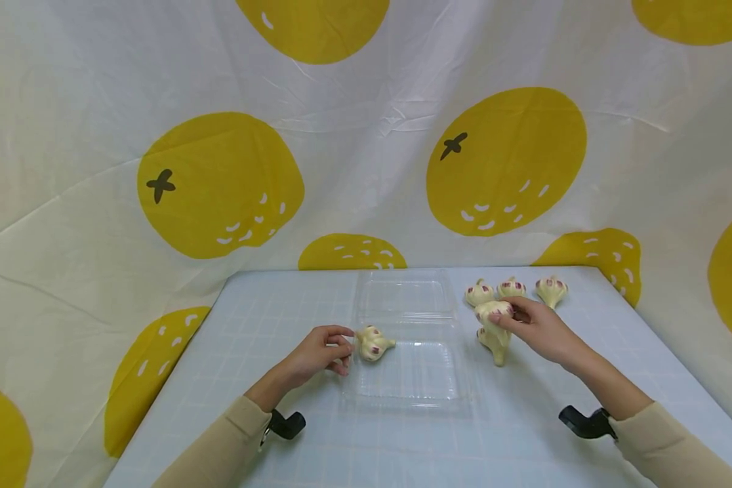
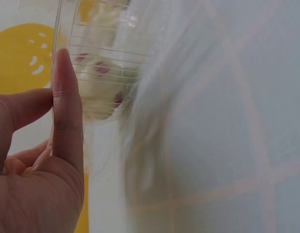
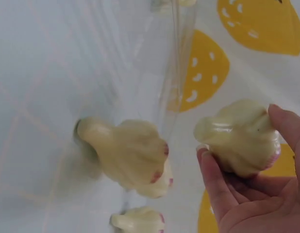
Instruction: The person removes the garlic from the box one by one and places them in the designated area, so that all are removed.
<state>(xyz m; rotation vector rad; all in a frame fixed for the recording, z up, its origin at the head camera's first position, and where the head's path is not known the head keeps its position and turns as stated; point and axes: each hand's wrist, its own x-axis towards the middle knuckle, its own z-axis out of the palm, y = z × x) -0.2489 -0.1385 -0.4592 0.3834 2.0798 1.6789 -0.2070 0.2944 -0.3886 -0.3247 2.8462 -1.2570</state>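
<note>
My right hand [image 1: 539, 329] holds a garlic bulb [image 3: 240, 138] between thumb and fingers, raised above the table right of a clear plastic clamshell container [image 1: 405, 403]. Just below the held bulb, another garlic bulb [image 1: 497, 351] lies on the table. One garlic bulb [image 1: 373, 344] rests inside the container's near half, by its left wall. At that left side, my left hand [image 1: 323, 352] pinches the container's rim; in the left wrist view the index finger lies against the outer wall with the thumb at the rim.
Behind the right hand, a garlic bulb [image 1: 479, 293], a second garlic bulb [image 1: 512, 287] and a third garlic bulb [image 1: 552, 290] lie near the back. The container's lid [image 1: 405, 298] lies folded back. A patterned curtain [image 1: 366, 169] hangs behind the pale checked table [image 1: 268, 305].
</note>
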